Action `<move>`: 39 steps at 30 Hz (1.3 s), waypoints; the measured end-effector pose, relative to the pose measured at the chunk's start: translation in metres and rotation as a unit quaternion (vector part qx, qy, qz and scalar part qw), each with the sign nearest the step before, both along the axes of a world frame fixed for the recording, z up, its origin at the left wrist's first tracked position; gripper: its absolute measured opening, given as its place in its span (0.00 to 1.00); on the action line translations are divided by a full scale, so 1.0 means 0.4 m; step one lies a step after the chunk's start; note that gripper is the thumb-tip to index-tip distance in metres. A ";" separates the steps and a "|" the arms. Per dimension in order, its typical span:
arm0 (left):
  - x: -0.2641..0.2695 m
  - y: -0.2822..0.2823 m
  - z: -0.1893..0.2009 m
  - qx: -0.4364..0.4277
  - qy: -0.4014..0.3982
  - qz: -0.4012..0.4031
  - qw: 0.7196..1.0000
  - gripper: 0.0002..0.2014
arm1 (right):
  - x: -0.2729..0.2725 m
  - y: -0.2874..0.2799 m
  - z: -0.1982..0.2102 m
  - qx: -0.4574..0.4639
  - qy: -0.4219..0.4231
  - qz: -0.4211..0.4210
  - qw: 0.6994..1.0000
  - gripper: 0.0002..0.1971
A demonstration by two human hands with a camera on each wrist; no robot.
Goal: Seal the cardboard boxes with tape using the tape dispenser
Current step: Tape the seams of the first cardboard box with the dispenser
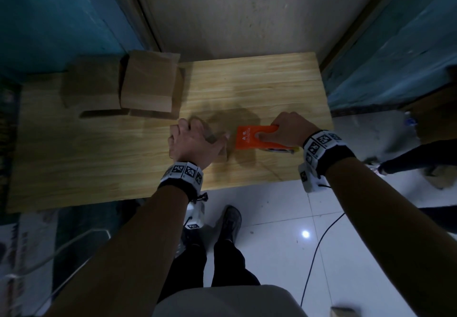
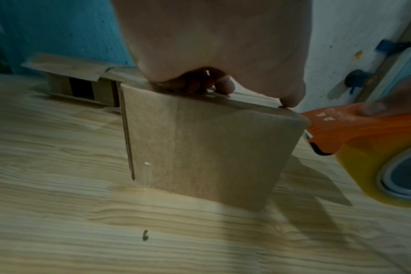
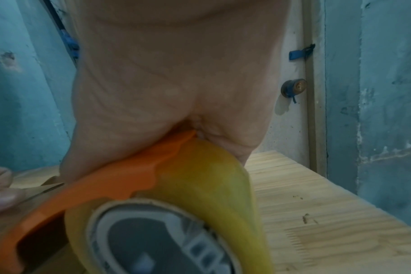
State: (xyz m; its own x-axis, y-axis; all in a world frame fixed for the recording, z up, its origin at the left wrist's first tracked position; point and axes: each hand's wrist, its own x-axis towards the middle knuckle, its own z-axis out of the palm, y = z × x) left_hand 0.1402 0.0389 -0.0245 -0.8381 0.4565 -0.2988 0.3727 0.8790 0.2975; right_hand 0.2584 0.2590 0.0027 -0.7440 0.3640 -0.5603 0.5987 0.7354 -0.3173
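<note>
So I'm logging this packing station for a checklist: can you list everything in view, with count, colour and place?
Small cardboard box: one, brown, table middle, under the left hand.
Open cardboard boxes: at least two, brown, table's far left; flaps open.
Tape dispenser: one, orange, right of the small box.
Tape roll: one, yellowish, in the dispenser.
Table: one, light wood.
Walls: blue-green, both sides.
Door: one, pale, behind the table.
Floor tiles: white, glossy.
Cable: one, black, on the floor.
Left hand: grips the small box's top.
Right hand: holds the dispenser.

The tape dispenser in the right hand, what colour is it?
Orange plastic tape dispenser, holding a yellowish tape roll; clearest in the head view.
</note>
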 end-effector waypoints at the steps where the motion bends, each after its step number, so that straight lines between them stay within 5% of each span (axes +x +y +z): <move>1: 0.000 0.002 0.002 -0.008 -0.003 0.000 1.000 0.37 | -0.001 -0.001 -0.003 0.001 -0.001 0.000 1.000 0.29; 10: 0.010 0.021 0.015 -0.048 0.003 0.005 0.999 0.48 | -0.013 -0.017 -0.019 -0.005 -0.004 -0.013 1.000 0.27; 26: 0.018 0.058 0.026 -0.090 -0.006 0.021 0.996 0.53 | -0.026 -0.032 -0.039 -0.008 0.007 -0.012 1.000 0.28; 32: 0.019 0.070 0.024 -0.101 -0.009 0.034 0.994 0.48 | -0.011 -0.018 -0.046 0.080 -0.047 0.036 0.995 0.29; 39: 0.027 0.073 0.015 -0.094 0.007 0.039 0.995 0.43 | 0.035 0.050 -0.040 0.057 0.006 -0.059 0.997 0.29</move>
State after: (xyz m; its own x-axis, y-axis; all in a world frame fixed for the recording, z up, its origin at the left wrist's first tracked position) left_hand 0.1509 0.0680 -0.0185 -0.8735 0.3271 -0.3605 0.3039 0.9450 0.1209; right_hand 0.2723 0.2791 -0.0135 -0.6986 0.5105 -0.5014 0.6801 0.6914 -0.2437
